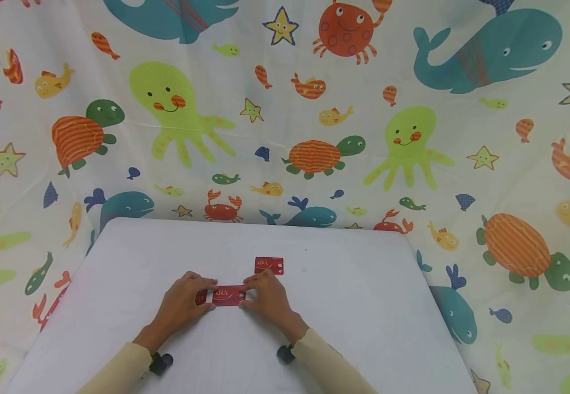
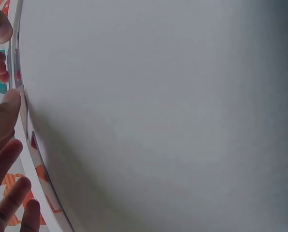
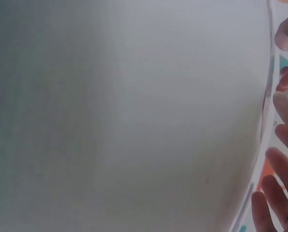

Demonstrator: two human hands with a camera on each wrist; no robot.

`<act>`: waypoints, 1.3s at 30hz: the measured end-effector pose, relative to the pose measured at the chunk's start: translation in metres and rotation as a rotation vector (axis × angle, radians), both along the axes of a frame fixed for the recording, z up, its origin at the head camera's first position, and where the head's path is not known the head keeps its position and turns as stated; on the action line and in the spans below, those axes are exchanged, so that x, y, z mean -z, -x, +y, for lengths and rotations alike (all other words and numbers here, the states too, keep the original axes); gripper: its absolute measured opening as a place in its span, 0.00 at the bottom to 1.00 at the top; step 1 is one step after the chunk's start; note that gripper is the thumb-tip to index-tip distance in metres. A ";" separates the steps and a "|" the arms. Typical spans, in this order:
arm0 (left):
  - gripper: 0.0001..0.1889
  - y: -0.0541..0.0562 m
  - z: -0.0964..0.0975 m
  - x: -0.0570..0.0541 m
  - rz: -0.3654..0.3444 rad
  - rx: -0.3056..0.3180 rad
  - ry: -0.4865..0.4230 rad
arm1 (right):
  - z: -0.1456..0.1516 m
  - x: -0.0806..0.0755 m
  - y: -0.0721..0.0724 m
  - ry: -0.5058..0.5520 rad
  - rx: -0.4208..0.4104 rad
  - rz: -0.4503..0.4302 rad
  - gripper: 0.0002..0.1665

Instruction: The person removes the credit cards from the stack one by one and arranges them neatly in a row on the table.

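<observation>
Two red cards lie end to end on the white table. The middle card (image 1: 228,296), printed "VIP", has a light strip at its left end; the left card (image 1: 201,297) is partly covered by my left hand (image 1: 182,301). That hand holds the left card between thumb and fingers, fingertips right at the join. From the other side my right hand (image 1: 271,300) pinches the middle card's right end between thumb and forefinger. A third red card (image 1: 270,265) lies just beyond the right hand, its lower edge partly hidden by the fingers. In both wrist views, fingers show only at the frame's edge.
The white-covered table (image 1: 358,306) extends around the hands on all sides. A curtain (image 1: 275,126) printed with sea animals hangs right behind its far edge. Dark devices are strapped on both wrists, below light sleeves (image 1: 329,361).
</observation>
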State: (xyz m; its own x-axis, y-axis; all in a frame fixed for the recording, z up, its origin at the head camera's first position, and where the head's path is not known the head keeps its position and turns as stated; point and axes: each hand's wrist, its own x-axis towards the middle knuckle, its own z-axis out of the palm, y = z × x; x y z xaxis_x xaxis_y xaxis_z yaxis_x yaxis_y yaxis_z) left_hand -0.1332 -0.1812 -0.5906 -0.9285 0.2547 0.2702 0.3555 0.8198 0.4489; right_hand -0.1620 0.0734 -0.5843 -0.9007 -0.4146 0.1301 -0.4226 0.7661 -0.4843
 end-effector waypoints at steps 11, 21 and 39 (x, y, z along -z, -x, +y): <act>0.32 0.007 0.010 -0.005 0.059 0.010 -0.048 | 0.016 -0.004 0.009 0.048 0.042 -0.021 0.26; 0.28 0.016 0.024 -0.011 0.028 0.026 -0.076 | 0.032 -0.006 0.015 0.094 0.084 0.002 0.25; 0.25 0.033 0.042 -0.014 0.033 0.055 -0.112 | 0.054 -0.010 0.022 0.087 0.184 -0.015 0.23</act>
State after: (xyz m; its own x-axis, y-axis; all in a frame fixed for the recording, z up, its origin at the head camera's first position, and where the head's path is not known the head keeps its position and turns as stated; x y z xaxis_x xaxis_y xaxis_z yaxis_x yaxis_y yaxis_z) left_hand -0.1657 -0.1395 -0.5763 -0.9040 0.2718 0.3300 0.4149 0.7439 0.5239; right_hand -0.1844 0.1273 -0.5748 -0.9623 -0.2307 0.1440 -0.2715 0.7846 -0.5575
